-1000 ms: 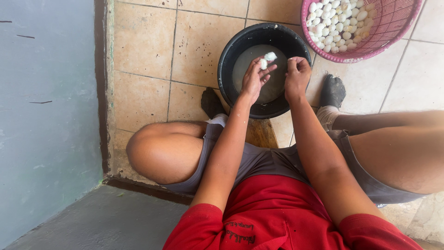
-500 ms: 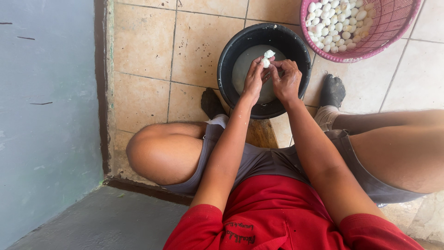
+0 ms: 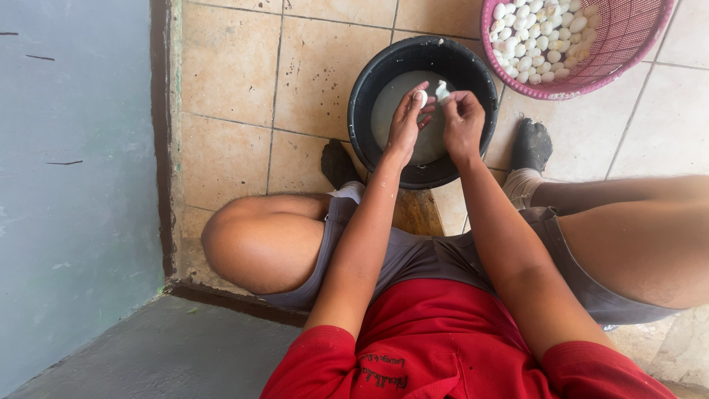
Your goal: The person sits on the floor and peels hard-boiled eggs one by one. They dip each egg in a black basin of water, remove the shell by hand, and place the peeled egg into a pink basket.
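Head view, looking down on a seated person. Both hands meet over a black basin (image 3: 369, 125) that stands on the tiled floor (image 3: 236, 66) between the person's feet. The basin holds cloudy, pale liquid.

Left hand (image 3: 408, 122): fingers curled and pressed around a small white egg (image 3: 419, 97), which sits at the fingertips just above the liquid. Only the top of the egg shows; the rest is hidden by the fingers.

Right hand (image 3: 462, 122): thumb and forefinger pinched together on a white scrap (image 3: 442, 91), which looks like a piece of shell, just beside the egg. Whether the scrap is joined to the egg or free of it cannot be told. The two hands nearly touch at the fingertips.

Pink basket (image 3: 628, 44): at the upper right, just beside the basin's rim and partly cut by the frame edge, heaped with many small white eggs (image 3: 535, 37).

Surroundings: dark socks (image 3: 530, 144) rest on the floor at either side of the basin. The person wears a red shirt (image 3: 436, 347) and grey shorts (image 3: 421, 255), knees spread wide. A grey wall (image 3: 74, 185) runs down the left side, and a grey step (image 3: 170, 355) lies at the lower left.
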